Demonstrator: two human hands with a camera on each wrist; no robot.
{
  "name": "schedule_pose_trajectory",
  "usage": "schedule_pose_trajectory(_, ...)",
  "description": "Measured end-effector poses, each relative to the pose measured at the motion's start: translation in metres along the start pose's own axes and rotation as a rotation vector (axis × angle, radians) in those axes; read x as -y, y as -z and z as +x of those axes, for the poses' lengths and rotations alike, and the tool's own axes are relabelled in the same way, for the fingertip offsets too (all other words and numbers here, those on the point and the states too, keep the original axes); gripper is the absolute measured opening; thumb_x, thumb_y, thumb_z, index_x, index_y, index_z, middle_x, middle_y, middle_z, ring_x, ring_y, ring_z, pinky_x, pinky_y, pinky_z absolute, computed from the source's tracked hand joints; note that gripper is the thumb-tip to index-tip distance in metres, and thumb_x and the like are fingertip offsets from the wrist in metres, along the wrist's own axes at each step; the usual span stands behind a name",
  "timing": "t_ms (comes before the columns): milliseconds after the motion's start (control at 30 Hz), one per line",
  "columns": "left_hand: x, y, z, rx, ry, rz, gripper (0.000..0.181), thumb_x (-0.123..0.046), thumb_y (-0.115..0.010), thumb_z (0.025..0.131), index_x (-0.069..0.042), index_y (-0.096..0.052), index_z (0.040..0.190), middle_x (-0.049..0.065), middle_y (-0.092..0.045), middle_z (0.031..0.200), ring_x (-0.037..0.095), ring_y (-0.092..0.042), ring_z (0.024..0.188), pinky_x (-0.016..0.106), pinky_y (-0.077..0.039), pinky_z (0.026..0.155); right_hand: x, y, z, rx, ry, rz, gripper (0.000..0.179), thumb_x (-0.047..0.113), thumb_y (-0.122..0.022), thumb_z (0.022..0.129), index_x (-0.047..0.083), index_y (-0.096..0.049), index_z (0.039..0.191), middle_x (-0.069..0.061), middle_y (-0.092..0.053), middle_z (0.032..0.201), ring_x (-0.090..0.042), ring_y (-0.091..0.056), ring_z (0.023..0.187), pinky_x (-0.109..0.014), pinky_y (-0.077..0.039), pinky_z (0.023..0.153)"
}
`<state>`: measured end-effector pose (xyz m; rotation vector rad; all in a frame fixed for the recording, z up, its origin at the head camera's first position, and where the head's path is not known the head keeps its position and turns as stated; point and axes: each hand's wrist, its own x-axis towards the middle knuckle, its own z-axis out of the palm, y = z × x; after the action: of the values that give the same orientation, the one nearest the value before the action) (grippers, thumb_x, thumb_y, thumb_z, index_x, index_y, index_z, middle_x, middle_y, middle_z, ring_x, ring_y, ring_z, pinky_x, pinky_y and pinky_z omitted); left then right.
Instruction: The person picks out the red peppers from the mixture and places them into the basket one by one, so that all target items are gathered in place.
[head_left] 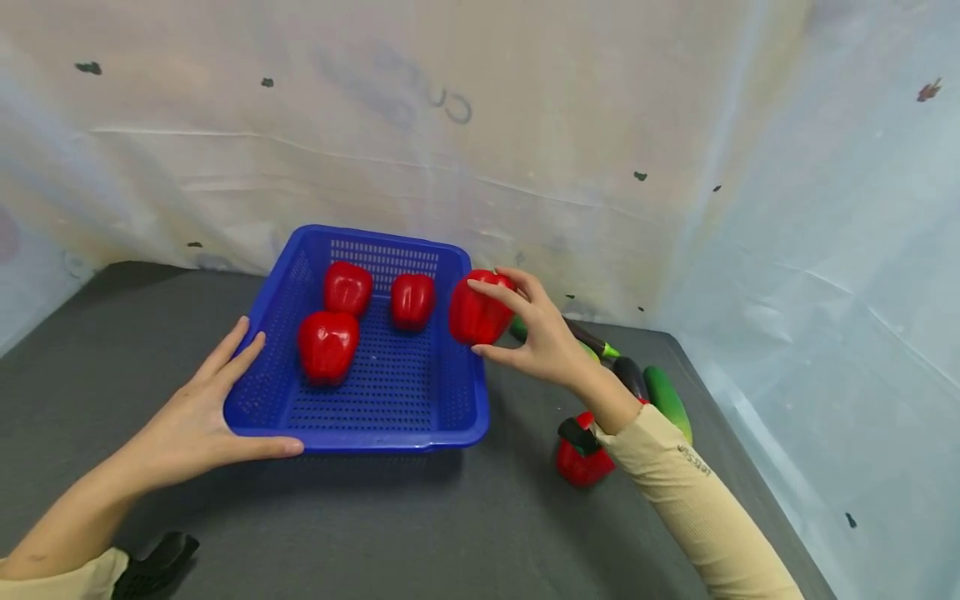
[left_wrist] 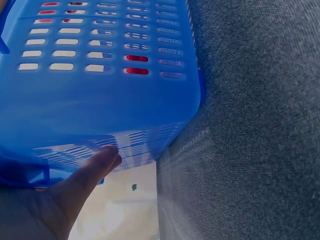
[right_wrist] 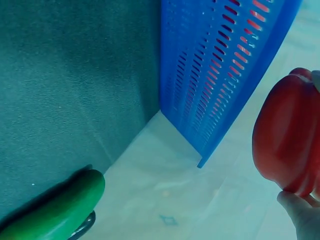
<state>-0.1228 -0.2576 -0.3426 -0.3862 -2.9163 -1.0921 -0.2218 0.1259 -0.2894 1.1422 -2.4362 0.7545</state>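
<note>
Red pepper [head_left: 472,318], mid-frame in the head view: I have it pinched in the right hand [head_left: 546,335], by the right rim of the blue basket [head_left: 375,442], whose inside lies leftward; the left hand [head_left: 197,427], fingers straight and spread, touches its near-left corner.

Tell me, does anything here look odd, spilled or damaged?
Nothing looks spilled; the blue plastic basket and the red bell pepper in the right hand look intact. Only the wrinkled backdrop sheet looks odd: scattered dark marks blotch its surface.
</note>
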Motion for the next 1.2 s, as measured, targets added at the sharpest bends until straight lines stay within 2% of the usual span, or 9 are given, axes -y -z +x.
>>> schedule_pose_trajectory(433,-0.001,-0.001,-0.001,-0.005,0.009,0.006,0.125,-0.046,-0.084,0.066,-0.018,-0.001,0.155,0.002,0.017,0.161,0.057,-0.009,0.139,0.08,-0.026,0.087,0.005,-0.01,0.018,0.074,0.057,-0.009,0.069,0.023,-0.081,0.076,0.015,-0.051,0.138,-0.018,-0.035,0.146,-0.028,-0.036,0.133,-0.043,-0.049,0.097)
schedule_pose_trajectory(633,-0.003,-0.002,-0.001,-0.002,0.011,0.006,0.125,-0.046,-0.084,0.066,-0.017,-0.002,0.155,0.001,0.016,0.161,0.057,-0.01,0.139,0.08,-0.026,0.088,0.007,-0.016,0.023,0.13,0.036,0.003,0.07,0.021,-0.08,0.077,0.016,-0.05,0.139,-0.018,-0.034,0.146,-0.029,-0.038,0.132,-0.041,-0.052,0.093)
schedule_pose_trajectory(767,-0.004,-0.001,-0.001,0.001,0.016,0.008,0.124,-0.046,-0.084,0.067,-0.016,-0.002,0.155,0.002,0.017,0.161,0.057,-0.01,0.139,0.08,-0.026,0.088,0.008,-0.019,0.026,0.169,0.035,-0.01,0.069,0.022,-0.079,0.078,0.016,-0.049,0.14,-0.018,-0.033,0.146,-0.03,-0.036,0.134,-0.044,-0.049,0.097)
schedule_pose_trajectory(1033,-0.004,-0.001,-0.001,-0.003,0.005,0.014,0.124,-0.045,-0.084,0.067,-0.014,-0.003,0.155,0.004,0.016,0.161,0.056,-0.008,0.14,0.08,-0.026,0.089,0.009,-0.025,0.034,0.289,0.02,-0.011,0.07,0.025,-0.079,0.078,0.018,-0.049,0.14,-0.018,-0.034,0.145,-0.03,-0.04,0.13,-0.043,-0.05,0.096)
schedule_pose_trajectory(1200,-0.006,-0.001,-0.003,-0.01,-0.003,0.011,0.123,-0.046,-0.083,0.067,-0.015,-0.004,0.155,0.001,0.015,0.161,0.055,-0.011,0.14,0.079,-0.026,0.089,0.011,-0.032,0.039,0.38,0.012,-0.017,0.07,0.028,-0.079,0.078,0.02,-0.049,0.14,-0.017,-0.038,0.142,-0.028,-0.045,0.125,-0.039,-0.051,0.094)
